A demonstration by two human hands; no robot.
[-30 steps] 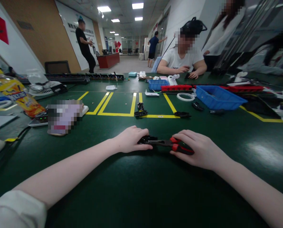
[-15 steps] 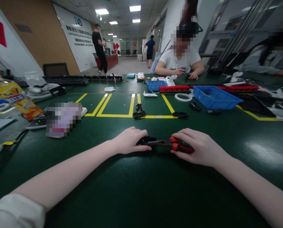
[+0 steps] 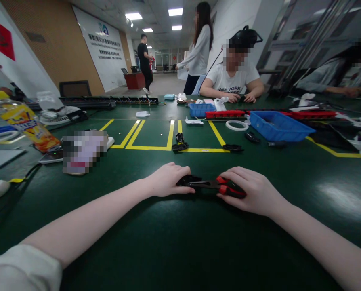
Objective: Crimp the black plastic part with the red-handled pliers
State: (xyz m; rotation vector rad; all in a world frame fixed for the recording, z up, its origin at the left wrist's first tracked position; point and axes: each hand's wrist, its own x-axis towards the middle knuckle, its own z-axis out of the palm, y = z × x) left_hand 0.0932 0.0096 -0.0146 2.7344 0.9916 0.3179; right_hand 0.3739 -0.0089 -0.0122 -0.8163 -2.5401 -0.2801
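Note:
My left hand (image 3: 170,180) is closed around a small black plastic part (image 3: 190,179), its thumb and fingers covering the left end. From the right, the long jaws of red-and-black pliers (image 3: 229,187) reach to that part; whether they grip it or only touch it I cannot tell. The pliers' handles lie inside my right hand (image 3: 253,189), which is closed on them. Both hands are low over the green table (image 3: 174,242). Farther out, more black parts (image 3: 179,143) lie by the yellow tape lines, with another black piece (image 3: 233,148) to their right.
A blue bin (image 3: 280,126) stands at the back right, with a white ring (image 3: 236,125) beside it. At left are a phone (image 3: 85,151) and an orange drink bottle (image 3: 29,125). A co-worker in a white shirt (image 3: 233,79) sits across the table.
My view has shifted slightly, while both hands keep their holds on the part and pliers. The pliers' handles look closer together. In the background, a long-haired person stands left of the seated co-worker.

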